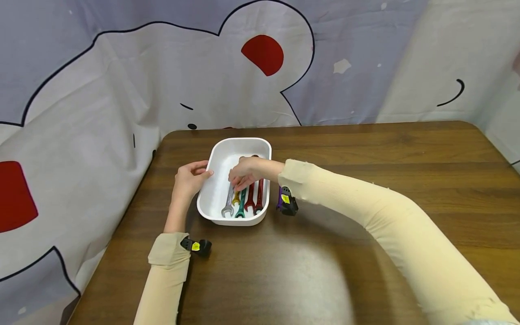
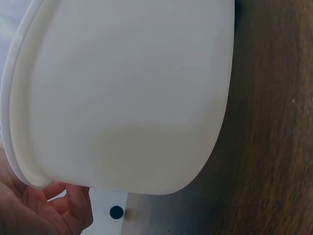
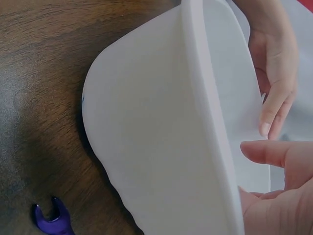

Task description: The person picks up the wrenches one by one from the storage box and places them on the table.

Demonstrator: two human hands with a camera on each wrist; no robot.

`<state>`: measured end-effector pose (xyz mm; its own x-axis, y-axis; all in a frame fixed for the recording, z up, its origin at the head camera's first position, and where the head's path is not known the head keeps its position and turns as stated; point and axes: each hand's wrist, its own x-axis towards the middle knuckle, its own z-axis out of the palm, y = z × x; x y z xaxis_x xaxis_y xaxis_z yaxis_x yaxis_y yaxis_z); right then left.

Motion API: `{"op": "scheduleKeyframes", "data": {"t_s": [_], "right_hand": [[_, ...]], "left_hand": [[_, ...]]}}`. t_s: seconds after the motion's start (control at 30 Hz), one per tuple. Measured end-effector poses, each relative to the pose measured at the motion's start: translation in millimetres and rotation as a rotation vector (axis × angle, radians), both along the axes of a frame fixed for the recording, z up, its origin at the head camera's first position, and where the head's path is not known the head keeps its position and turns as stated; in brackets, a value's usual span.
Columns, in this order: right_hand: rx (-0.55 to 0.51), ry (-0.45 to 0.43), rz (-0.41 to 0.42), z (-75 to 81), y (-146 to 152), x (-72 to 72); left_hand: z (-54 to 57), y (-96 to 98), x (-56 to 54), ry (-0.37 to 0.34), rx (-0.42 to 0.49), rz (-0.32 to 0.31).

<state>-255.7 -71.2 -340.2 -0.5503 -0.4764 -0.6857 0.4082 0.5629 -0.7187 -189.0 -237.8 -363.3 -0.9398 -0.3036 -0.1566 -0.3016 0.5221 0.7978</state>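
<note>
Wrenches [image 1: 241, 205] of silver, gold, green and red metal lie inside the rounded white plastic tub [image 1: 213, 196]. From here I see the left hand [image 1: 190, 180] pinching its rim. The right hand [image 1: 245, 172] is above them, thumb apart; if it grips something, I cannot tell. One purple metal wrench [image 3: 55, 223] lies outside.

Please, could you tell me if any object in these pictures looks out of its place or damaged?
One purple wrench lies on the wooden table, outside the white tray. It looks odd because the other wrenches lie inside. I see no spill or damage.
</note>
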Motion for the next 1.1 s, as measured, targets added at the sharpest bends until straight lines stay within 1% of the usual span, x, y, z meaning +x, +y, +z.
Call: {"op": "scheduleKeyframes", "data": {"t_s": [0.17, 0.47, 0.7, 0.97, 1.1], "right_hand": [[-0.005, -0.032, -0.029, -0.7, 1.1, 0.7], [0.008, -0.054, -0.049, 1.9, 2.0, 1.5], [-0.007, -0.064, -0.076, 2.0, 0.4, 3.5], [-0.002, -0.070, -0.089, 3.6, -3.9, 9.2], [0.011, -0.051, -0.064, 2.7, -6.3, 10.4]], "left_hand": [[-1.0, 0.6, -0.4, 0.002, -0.006, 0.003], [-1.8, 2.0, -1.0, 0.011, 0.001, 0.003], [-1.5, 2.5, -0.9, 0.009, -0.002, -0.002], [-1.5, 2.4, -0.8, 0.011, -0.007, -0.005], [-1.0, 2.4, -0.7, 0.010, -0.006, -0.008]]}}
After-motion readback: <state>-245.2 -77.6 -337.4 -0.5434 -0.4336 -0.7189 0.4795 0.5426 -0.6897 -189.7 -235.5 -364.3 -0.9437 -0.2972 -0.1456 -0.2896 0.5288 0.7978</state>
